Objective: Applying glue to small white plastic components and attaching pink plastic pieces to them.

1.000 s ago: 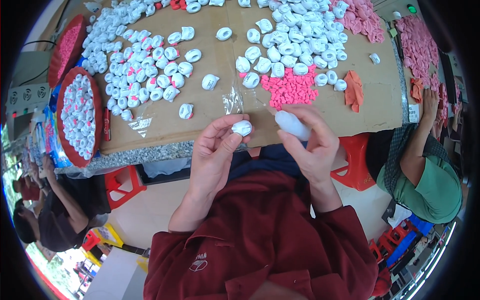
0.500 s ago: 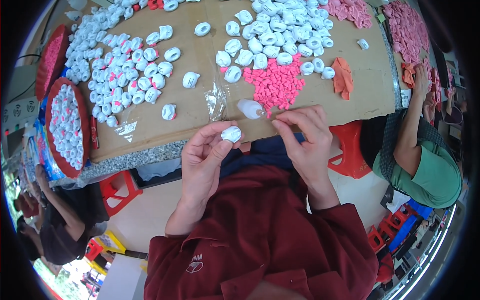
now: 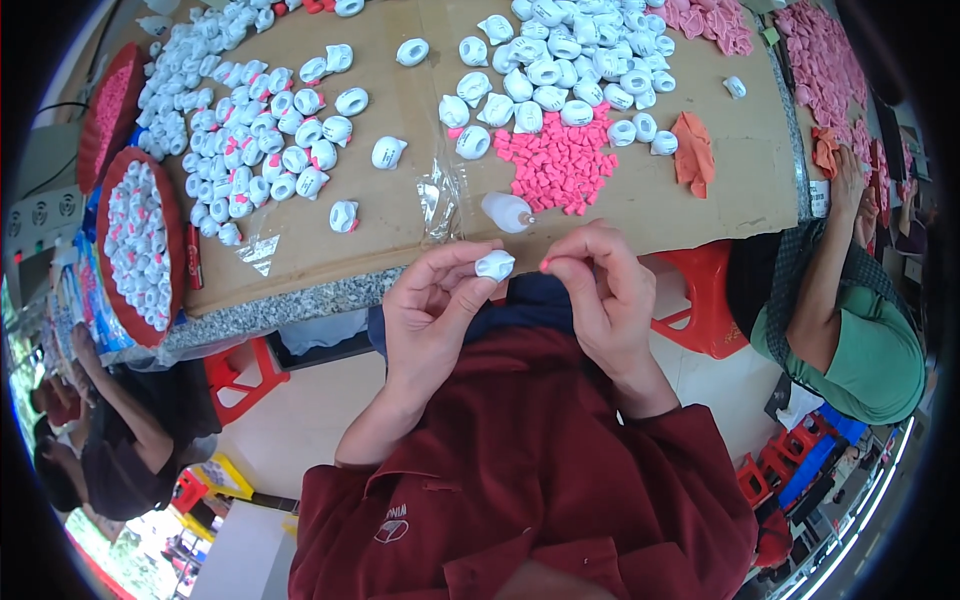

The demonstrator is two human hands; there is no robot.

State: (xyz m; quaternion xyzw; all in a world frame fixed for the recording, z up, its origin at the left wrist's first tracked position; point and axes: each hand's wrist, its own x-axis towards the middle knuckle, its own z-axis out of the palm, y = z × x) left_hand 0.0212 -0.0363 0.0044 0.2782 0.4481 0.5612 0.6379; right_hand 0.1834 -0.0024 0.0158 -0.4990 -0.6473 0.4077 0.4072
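Between the thumb and fingers of my left hand (image 3: 430,305) is a small white cat-head-shaped piece (image 3: 494,265), held just off the table's near edge. My right hand (image 3: 612,295) pinches a tiny pink piece (image 3: 545,266) a short way to its right; the two pieces are apart. Behind them a translucent squeeze bottle (image 3: 505,212) with a narrow tip lies on the cardboard. A heap of small pink bow-like pieces (image 3: 558,165) is beyond the bottle, with a large pile of white pieces (image 3: 570,70) behind it.
At left, white pieces with pink bits (image 3: 240,150) spread over the cardboard (image 3: 370,220). A red tray (image 3: 180,250) of them stands at the left edge. Orange finger cots or scraps (image 3: 692,155) lie at right. A red stool (image 3: 692,300) and a co-worker in green (image 3: 850,340) are beside me.
My right hand has drawn back from beside the bottle tip, now with the pink piece showing in its pinch. My left hand has moved slightly right with the white piece.
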